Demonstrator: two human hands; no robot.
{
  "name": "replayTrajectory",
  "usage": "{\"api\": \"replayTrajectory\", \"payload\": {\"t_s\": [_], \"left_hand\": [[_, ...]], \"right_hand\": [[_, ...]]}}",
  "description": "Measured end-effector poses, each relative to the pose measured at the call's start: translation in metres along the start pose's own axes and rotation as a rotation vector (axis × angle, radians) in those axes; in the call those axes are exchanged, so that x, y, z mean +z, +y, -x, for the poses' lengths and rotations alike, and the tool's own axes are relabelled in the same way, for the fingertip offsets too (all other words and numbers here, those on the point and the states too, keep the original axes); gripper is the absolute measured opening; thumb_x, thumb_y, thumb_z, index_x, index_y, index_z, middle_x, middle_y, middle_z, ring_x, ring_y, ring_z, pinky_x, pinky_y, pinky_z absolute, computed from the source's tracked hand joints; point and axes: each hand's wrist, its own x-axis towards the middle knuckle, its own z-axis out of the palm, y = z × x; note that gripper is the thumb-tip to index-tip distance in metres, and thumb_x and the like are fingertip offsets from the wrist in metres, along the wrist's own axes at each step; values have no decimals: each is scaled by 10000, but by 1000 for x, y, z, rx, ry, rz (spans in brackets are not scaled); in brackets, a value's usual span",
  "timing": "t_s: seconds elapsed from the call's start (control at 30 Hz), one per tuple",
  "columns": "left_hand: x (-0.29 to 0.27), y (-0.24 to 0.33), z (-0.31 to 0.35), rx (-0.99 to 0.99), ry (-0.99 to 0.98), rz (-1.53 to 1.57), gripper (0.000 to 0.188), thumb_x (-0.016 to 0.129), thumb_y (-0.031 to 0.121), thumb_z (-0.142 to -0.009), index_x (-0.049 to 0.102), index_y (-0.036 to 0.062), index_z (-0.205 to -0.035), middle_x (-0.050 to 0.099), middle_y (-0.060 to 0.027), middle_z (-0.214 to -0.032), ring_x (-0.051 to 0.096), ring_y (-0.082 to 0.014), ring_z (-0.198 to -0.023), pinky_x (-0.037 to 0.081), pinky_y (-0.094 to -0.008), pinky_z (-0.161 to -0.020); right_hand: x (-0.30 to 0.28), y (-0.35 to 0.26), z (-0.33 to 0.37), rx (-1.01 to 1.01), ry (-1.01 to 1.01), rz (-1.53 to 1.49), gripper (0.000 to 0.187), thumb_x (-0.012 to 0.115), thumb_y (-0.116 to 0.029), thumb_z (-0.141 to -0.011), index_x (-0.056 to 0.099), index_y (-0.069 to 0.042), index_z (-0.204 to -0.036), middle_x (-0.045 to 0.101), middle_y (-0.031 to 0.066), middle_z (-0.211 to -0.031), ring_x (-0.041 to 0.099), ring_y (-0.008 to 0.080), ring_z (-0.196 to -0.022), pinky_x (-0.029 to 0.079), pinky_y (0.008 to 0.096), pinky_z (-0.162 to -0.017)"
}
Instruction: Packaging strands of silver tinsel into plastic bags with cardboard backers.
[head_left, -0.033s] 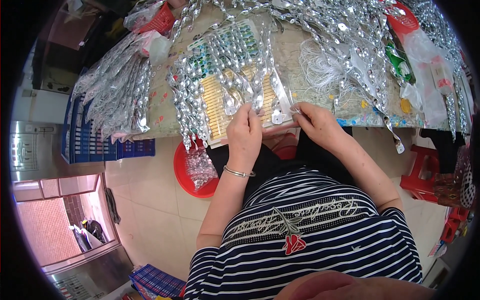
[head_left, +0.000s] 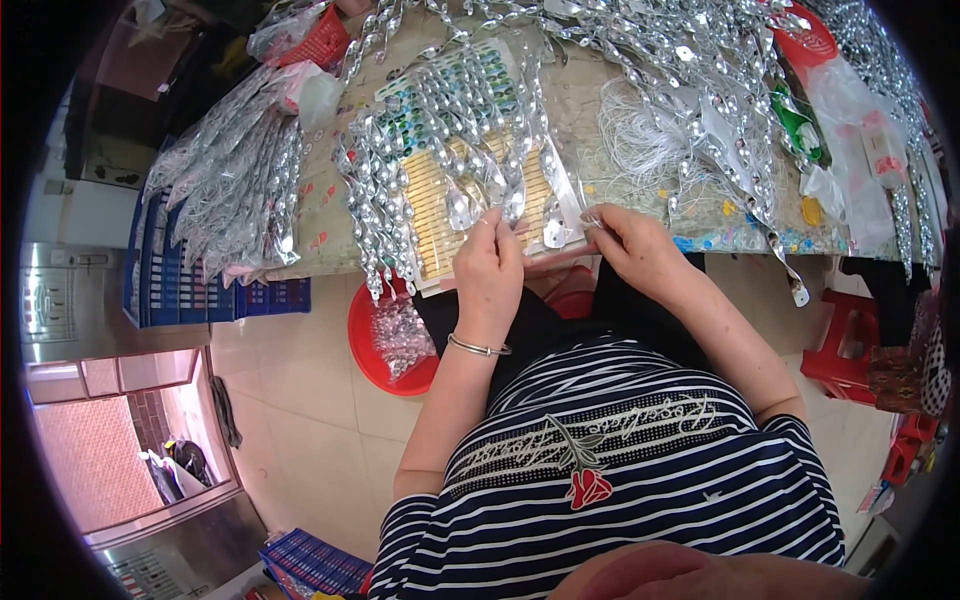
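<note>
My left hand (head_left: 489,268) is closed at the table's front edge, its thumb and fingers together near the lower ends of several twisted silver strips (head_left: 478,110). What its fingertips pinch is hidden. My right hand (head_left: 638,250) pinches the near right edge of a clear plastic bag (head_left: 572,185). The strips lie over the bag and a yellow-ribbed board (head_left: 428,222) with a green-and-blue patterned upper part. One strip's flat, holed end (head_left: 554,234) shows between my hands. More twisted strips (head_left: 375,215) lie to the left of the board.
Bagged silver strips (head_left: 235,185) are heaped over a blue crate (head_left: 160,270) at the left. White string (head_left: 640,135) and loose strips (head_left: 730,150) cover the table's right side. A red basin (head_left: 365,345) and red stool (head_left: 840,350) stand below.
My left fingertips have shifted very slightly beside the strip ends. My right hand keeps its place on the bag's edge.
</note>
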Motion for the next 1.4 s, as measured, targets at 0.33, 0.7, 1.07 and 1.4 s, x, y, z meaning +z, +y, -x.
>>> {"api": "replayTrajectory", "payload": {"t_s": [0.33, 0.7, 1.07, 1.4], "left_hand": [[-10, 6, 36, -66, 0, 5, 336, 464, 30, -971, 505, -59, -1293, 689, -144, -826, 687, -150, -675, 552, -265, -605], [-13, -3, 50, 21, -30, -24, 313, 468, 20, -969, 535, -63, -1263, 684, -164, -902, 716, -199, -809, 583, -281, -690], [-2, -2, 23, 29, -32, 2, 325, 470, 41, -971, 528, -41, -1280, 685, -179, -886, 709, -216, -776, 572, -304, -669], [18, 1, -4, 310, -38, -597, 388, 587, 169, -914, 535, -15, -1252, 614, -166, -741, 592, -340, -711, 476, -433, -629]], "right_hand": [[-2, -2, 2, -5, 22, -32, 228, 569, -106, -901, 611, 0, -1098, 629, 170, -770, 626, 285, -690, 481, 358, -638], [0, -2, 3, -5, 26, -11, 217, 569, -106, -903, 610, 3, -1086, 630, 174, -771, 628, 307, -690, 477, 368, -618], [0, -5, 4, -4, -5, 3, 186, 558, -110, -907, 596, 5, -1049, 617, 198, -785, 615, 355, -710, 473, 390, -629], [0, -8, 5, -2, -4, -31, 196, 556, -104, -917, 599, 8, -1072, 651, 169, -804, 643, 295, -717, 487, 361, -643]]}}
